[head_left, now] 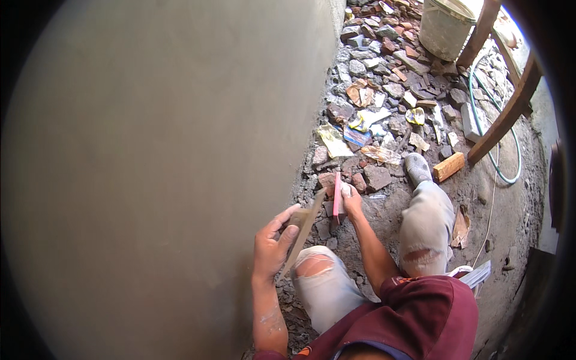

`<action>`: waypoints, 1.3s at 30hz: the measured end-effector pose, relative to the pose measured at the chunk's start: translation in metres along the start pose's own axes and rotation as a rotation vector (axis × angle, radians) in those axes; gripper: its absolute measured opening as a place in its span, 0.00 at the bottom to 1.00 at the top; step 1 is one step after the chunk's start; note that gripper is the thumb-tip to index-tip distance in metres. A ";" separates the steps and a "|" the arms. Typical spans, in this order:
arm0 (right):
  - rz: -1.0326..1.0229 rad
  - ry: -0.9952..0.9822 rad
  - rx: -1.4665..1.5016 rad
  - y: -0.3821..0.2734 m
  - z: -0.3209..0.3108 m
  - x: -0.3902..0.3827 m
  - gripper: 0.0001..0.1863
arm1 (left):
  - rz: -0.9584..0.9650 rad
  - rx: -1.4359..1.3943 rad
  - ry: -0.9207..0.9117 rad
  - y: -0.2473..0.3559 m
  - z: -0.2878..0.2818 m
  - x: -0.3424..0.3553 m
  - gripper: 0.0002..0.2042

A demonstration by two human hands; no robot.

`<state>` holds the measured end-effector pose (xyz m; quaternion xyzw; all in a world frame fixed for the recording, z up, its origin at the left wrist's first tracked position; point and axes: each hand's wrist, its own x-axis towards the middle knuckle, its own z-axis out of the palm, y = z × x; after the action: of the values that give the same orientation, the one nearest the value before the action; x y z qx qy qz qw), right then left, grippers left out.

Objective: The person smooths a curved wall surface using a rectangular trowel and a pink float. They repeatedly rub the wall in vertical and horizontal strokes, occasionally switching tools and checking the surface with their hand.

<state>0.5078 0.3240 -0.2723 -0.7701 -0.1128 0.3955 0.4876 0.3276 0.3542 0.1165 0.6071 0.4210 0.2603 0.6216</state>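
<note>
My left hand (273, 245) grips a greyish-brown plastering float (305, 233), its flat board seen nearly edge-on and tilted. Fingers and thumb close on the float's back, beside the wall. In my right hand (351, 201) is a float with a pink face (336, 197), upright and edge-on, just right of the other float's top end. The two floats are close but appear apart. On the left rises a wall (162, 168) of smooth grey plaster, and neither float visibly touches it.
Broken stones and bricks (377, 177) cover the ground along the wall, with torn wrappers (363, 123) among them. To the right lie an orange-brown block (449, 167) and a green hose (517, 157). Wooden posts (507, 114) lean near a dirty bucket (445, 27).
</note>
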 end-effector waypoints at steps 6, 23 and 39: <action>-0.556 0.251 -0.273 -0.080 -0.012 -0.027 0.28 | 0.057 -0.162 -0.056 -0.046 -0.016 -0.023 0.30; -0.990 -0.090 0.053 -0.282 0.104 -0.144 0.46 | 0.102 -0.464 0.017 -0.075 -0.066 -0.166 0.28; -0.406 -0.373 0.579 -0.148 0.031 -0.255 0.23 | 0.120 -0.629 0.035 -0.116 -0.074 -0.172 0.23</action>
<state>0.3488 0.2758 -0.0268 -0.4778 -0.2329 0.4395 0.7241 0.1561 0.2357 0.0455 0.4044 0.2940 0.4242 0.7550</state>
